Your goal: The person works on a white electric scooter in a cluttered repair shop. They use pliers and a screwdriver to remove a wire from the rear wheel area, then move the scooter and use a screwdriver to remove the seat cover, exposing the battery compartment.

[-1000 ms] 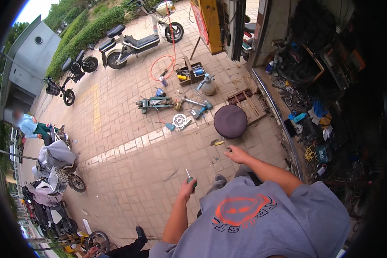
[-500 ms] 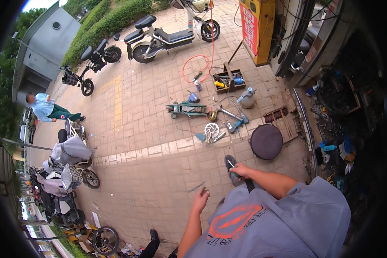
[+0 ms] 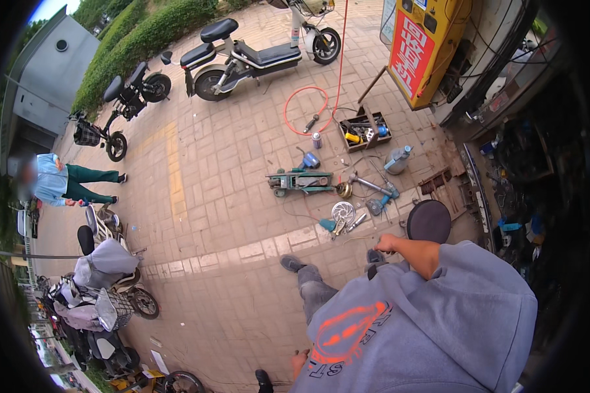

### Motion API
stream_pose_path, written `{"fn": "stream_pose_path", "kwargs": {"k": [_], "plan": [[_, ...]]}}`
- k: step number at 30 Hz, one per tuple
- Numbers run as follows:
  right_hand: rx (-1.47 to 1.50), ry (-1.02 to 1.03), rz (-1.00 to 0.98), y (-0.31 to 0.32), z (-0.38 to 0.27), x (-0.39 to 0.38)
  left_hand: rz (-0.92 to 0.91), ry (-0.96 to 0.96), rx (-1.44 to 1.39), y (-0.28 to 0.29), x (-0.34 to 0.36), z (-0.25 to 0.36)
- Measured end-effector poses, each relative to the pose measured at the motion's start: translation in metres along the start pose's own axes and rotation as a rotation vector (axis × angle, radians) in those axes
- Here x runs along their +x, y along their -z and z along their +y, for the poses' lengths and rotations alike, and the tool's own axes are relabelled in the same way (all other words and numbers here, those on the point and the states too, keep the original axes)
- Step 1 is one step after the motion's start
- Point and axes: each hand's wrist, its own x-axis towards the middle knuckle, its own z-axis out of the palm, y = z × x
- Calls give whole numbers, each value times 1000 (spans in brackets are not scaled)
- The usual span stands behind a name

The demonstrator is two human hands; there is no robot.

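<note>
My right hand [image 3: 387, 243] is closed in front of my body, above my right shoe [image 3: 375, 256] and just left of a round dark stool [image 3: 428, 221]. What its fingers hold, if anything, does not show. My left hand [image 3: 300, 362] is low by my side, mostly hidden behind my grey shirt [image 3: 432, 314]; its fingers cannot be made out. Ahead on the paving lie a green floor jack [image 3: 305, 181], a brake disc [image 3: 343, 213], a blue-green cordless tool [image 3: 377, 205] and a blue power tool [image 3: 309, 160].
A toolbox [image 3: 364, 133], a grey-blue canister [image 3: 398, 159] and an orange hose [image 3: 288, 105] lie farther off. Scooters [image 3: 262, 56] stand at the back and left. A person in a light blue top [image 3: 51, 180] stands far left. A yellow cabinet [image 3: 419, 52] stands back right.
My left hand has dropped back beside my body. A slim light-shafted tool seen in my right hand earlier no longer shows. My left foot has come into view, stepping forward.
</note>
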Motion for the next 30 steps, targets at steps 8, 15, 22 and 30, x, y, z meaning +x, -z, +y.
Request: {"fn": "stream_pose_path", "kwargs": {"k": [8,15,22,30], "plan": [[314,-122,294,-37,-137,-2,-124,89,-523,260,141,179],[462,-225,239,-53,-192,-9,-77,-56,-509,391,308,323],[381,-375,81,-36,-274,31,-340,-247,-453,416,372,525],[900,-102,248,116,-470,157,-252,-224,-239,523,473,677]]}}
